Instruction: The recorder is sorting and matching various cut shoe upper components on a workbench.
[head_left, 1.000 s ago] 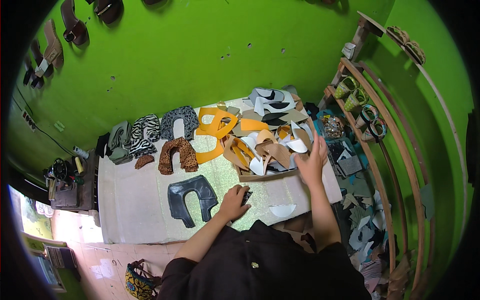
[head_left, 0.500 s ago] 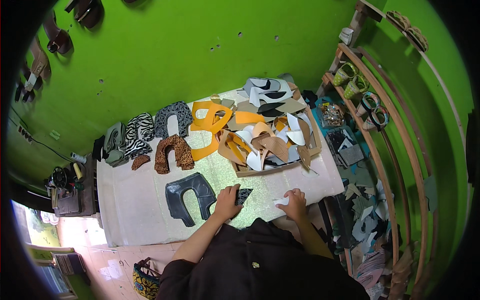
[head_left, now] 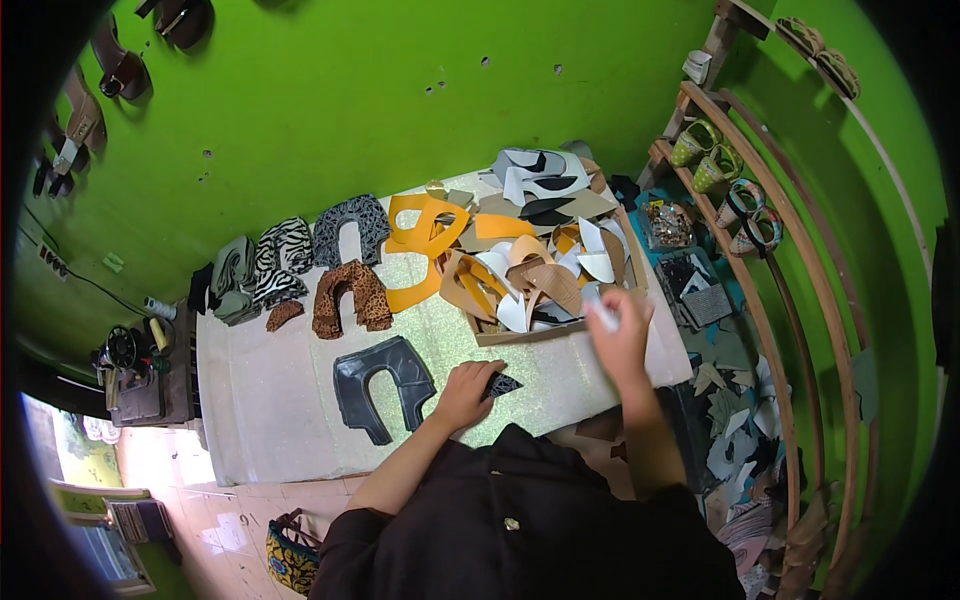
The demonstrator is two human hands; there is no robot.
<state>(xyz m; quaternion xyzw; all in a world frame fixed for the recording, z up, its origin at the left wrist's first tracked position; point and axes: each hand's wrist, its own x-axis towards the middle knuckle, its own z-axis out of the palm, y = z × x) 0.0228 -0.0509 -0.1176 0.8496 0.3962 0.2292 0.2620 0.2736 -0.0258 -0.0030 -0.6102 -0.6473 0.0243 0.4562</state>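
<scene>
My left hand rests near the table's front edge, its fingers curled over a small pointed black-and-grey patterned piece. My right hand, blurred by motion, is raised beside the front right corner of a shallow cardboard box. It pinches a small white piece, whose kind I cannot make out. The box is heaped with cut shoe-upper pieces in tan, white and yellow. Left of my left hand lies a stack of black U-shaped shoe-upper pieces.
Leopard-print pieces, zebra-print pieces, grey-green folded pieces and yellow cutouts lie along the table's back. Wooden racks with sandals stand at the right, scraps below. A sewing machine stands far left.
My right hand has moved up and away from the table's front edge toward the box, carrying the white piece. My left hand and the patterned piece have shifted slightly right.
</scene>
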